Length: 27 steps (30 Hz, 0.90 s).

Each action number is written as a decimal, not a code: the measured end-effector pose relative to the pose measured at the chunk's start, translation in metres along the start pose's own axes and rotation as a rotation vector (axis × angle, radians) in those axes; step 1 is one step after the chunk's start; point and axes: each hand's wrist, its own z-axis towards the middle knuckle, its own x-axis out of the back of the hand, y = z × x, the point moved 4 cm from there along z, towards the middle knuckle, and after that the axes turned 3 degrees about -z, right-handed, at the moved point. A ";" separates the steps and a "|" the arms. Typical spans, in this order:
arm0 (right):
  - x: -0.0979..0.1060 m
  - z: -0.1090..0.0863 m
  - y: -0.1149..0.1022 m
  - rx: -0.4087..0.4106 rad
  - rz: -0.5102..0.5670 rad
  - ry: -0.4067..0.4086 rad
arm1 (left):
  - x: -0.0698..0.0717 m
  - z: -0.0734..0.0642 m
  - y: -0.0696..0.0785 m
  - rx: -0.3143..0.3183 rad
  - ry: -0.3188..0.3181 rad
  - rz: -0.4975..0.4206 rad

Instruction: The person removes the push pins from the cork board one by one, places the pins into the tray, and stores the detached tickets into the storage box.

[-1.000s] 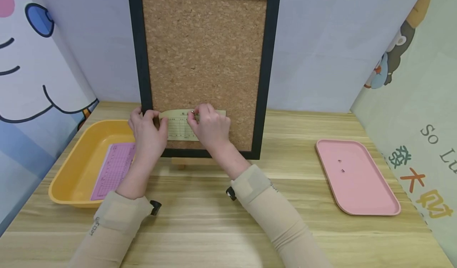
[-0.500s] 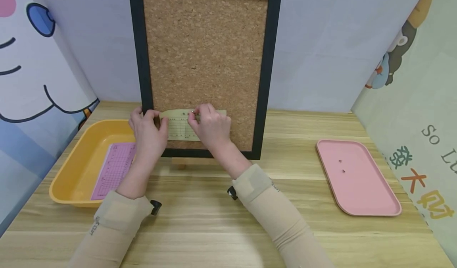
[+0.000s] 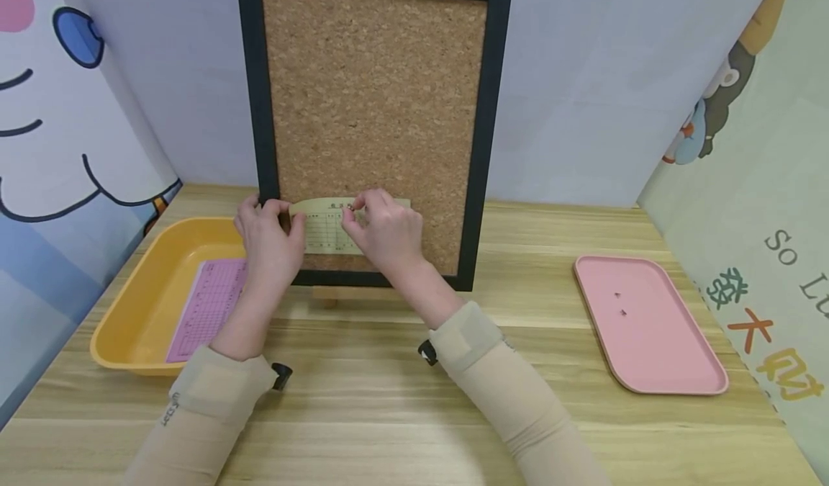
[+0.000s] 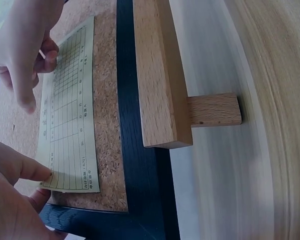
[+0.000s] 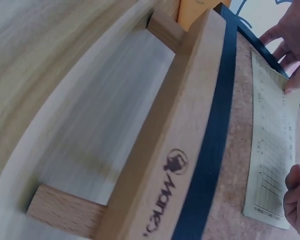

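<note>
A pale yellow printed slip [image 3: 324, 227] lies sideways against the lower part of the framed corkboard [image 3: 376, 97], its upper left corner curving. My left hand [image 3: 268, 237] pinches the slip's left end; in the left wrist view its thumb [image 4: 37, 171] lies on the paper's face. At the slip's top edge, near the middle, my right hand [image 3: 391, 230] holds a small metallic push pin [image 3: 350, 208] between thumb and index finger. The pin's point is hidden, and this hand covers the slip's right part.
Left of the board, a yellow basin [image 3: 116, 327] holds pink printed slips [image 3: 210, 306]. A pink tray [image 3: 667, 342] with two small pins [image 3: 623, 312] lies at the right. The board stands on a wooden easel [image 4: 162, 75], with a grey-white backdrop [image 3: 583, 75] behind it.
My right hand has shifted slightly to the right at the slip's top edge, showing more of its printed heading. My left hand keeps its place.
</note>
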 end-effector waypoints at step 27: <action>0.056 0.015 0.022 -0.071 0.230 -0.165 | 0.036 0.011 0.015 -0.007 -0.037 0.034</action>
